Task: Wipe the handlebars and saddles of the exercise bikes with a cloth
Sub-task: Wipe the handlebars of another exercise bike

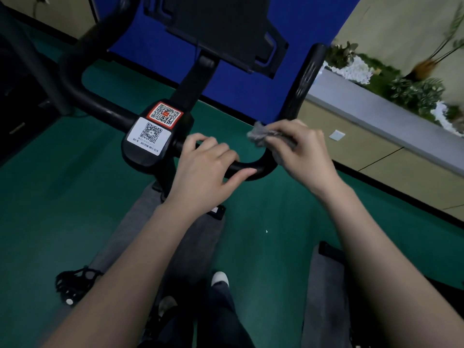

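Note:
A black exercise bike handlebar (pixel 305 79) curves in front of me, with a centre hub carrying two QR-code stickers (pixel 150 133). My left hand (pixel 206 169) grips the right half of the bar just beside the hub, fingers curled over the tube. My right hand (pixel 303 151) holds a crumpled grey cloth (pixel 263 135) against the bar where it bends upward into the right horn. A black console screen (pixel 221 31) stands above the hub. No saddle shows in this view.
Green floor lies under the bike. A blue panel stands behind the console. A low beige wall with a grey ledge and plants (pixel 411 89) runs along the right. A pedal with a strap (pixel 75 285) sits lower left. My shoe (pixel 219 278) shows below.

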{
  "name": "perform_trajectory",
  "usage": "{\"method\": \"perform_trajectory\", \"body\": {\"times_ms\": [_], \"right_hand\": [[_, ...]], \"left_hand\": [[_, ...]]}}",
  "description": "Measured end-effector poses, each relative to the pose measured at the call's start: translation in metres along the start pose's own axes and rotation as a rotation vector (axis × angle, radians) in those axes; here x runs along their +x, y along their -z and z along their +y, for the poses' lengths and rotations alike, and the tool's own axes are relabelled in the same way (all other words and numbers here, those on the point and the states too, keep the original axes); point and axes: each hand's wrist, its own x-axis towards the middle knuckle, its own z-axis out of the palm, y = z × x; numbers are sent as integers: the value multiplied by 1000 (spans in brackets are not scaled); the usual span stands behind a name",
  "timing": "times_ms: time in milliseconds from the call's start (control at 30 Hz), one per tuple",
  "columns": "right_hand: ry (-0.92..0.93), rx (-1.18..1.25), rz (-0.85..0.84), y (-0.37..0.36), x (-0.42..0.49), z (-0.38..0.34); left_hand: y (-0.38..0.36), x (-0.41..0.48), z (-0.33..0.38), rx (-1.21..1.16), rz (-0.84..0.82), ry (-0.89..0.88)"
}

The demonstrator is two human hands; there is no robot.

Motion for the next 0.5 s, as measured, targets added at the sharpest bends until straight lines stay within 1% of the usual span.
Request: {"method": "perform_trajectory", "body": {"times_ms": [100,167,300,367,500], "right_hand": [[126,-63,-248,6,10,-3],[192,-142,-323,14,26,0],[231,-206,-365,22,55,6],[263,-228,-479,17,59,5],[334,-218,-760,13,64,3]], "left_hand": [[1,1,1,6,-21,10],[1,1,2,-5,-27,20],[3,1,5,-24,-35,56],[3,1,8,-30,-42,77],[5,3,11,-25,-86,100]]}}
